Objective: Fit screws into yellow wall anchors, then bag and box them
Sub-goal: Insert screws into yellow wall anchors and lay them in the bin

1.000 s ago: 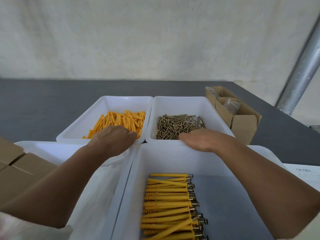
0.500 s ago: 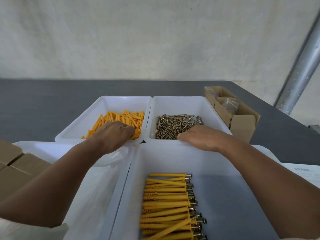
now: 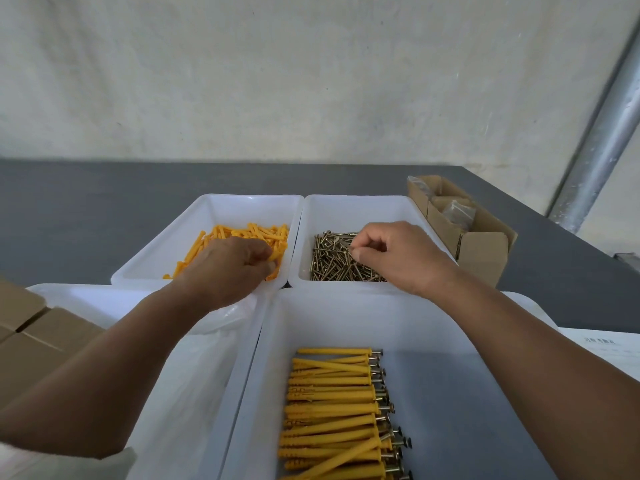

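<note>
"Where is the left grip [image 3: 235, 268]?"
"In the anchor tub [image 3: 207, 209], fingers curled round some yellow anchors [image 3: 263, 233]."
"And the right grip [image 3: 398, 254]?"
"In the screw tub [image 3: 363, 206] next to it, pinching the screws [image 3: 332, 261]."
"Any done ones?"
"Yes, fitted anchors [image 3: 332, 400] lie in the near tub [image 3: 346, 317] on the desk [image 3: 86, 209]."

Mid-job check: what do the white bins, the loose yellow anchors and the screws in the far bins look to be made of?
The bins look like plastic: smooth, slightly glossy white walls and rounded moulded rims. The anchors look like plastic too, by their uniform matt orange-yellow colour. The screws are metal, with a dull brassy glint; perhaps plated steel, but the look leaves that open.
</note>
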Demonstrator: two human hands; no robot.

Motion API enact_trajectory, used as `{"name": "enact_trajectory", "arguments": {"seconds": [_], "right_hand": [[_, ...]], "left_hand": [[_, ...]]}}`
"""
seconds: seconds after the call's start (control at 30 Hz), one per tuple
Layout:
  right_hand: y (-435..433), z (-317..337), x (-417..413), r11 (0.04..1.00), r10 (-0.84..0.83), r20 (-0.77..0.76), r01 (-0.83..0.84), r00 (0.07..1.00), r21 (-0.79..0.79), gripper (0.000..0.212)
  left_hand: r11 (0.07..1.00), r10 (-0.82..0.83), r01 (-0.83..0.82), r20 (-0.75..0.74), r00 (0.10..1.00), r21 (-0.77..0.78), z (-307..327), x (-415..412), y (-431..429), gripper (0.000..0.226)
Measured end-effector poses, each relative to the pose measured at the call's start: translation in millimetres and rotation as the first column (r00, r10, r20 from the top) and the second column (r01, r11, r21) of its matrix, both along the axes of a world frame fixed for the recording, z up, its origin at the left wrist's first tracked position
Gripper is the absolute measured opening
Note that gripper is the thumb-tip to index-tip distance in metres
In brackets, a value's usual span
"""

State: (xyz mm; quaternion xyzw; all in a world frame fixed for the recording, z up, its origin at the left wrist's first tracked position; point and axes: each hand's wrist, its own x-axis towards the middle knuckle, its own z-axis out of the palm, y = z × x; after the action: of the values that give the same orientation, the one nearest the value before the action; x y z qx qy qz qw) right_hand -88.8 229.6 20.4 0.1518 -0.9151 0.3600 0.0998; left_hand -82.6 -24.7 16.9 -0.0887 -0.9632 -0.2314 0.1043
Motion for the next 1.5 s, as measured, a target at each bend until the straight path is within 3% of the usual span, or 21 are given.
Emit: {"name": "enact_trajectory", "arguments": {"seconds": [0.17,0.37,0.6,1.23,1.5], "right_hand": [[-8.1,8.4,3.8,0.992,-0.065,-0.061,0.057,0.996,-0.111,0.011],[-13.5,12.3,4.3,0.903,-0.011,0.026,0.021,1.0,-0.429,0.049],[-17.1,15.0,4.2,0.716,-0.005,0.083,0.061,0.997,-0.695,0.024],[-20.0,15.1,2.8,0.686,-0.055,0.099,0.109,0.994,-0.719,0.018],[-26.5,11.6,5.8,0.739,-0.026,0.146,0.118,0.989,-0.664,0.008]], "left_hand": [[0.99,-0.044,0.067,-0.18,0.983,0.127,0.3,1.9,8.1,0.013],[0.973,-0.163,0.19,-0.2,0.966,0.128,-4.3,5.6,19.2,0.014],[0.932,-0.256,0.279,-0.127,0.958,0.23,-3.1,11.6,24.4,0.014],[0.919,-0.28,0.296,-0.096,0.955,0.26,-5.4,11.3,25.3,0.01],[0.918,-0.284,0.302,-0.107,0.953,0.258,-6.6,10.3,25.7,0.011]]}}
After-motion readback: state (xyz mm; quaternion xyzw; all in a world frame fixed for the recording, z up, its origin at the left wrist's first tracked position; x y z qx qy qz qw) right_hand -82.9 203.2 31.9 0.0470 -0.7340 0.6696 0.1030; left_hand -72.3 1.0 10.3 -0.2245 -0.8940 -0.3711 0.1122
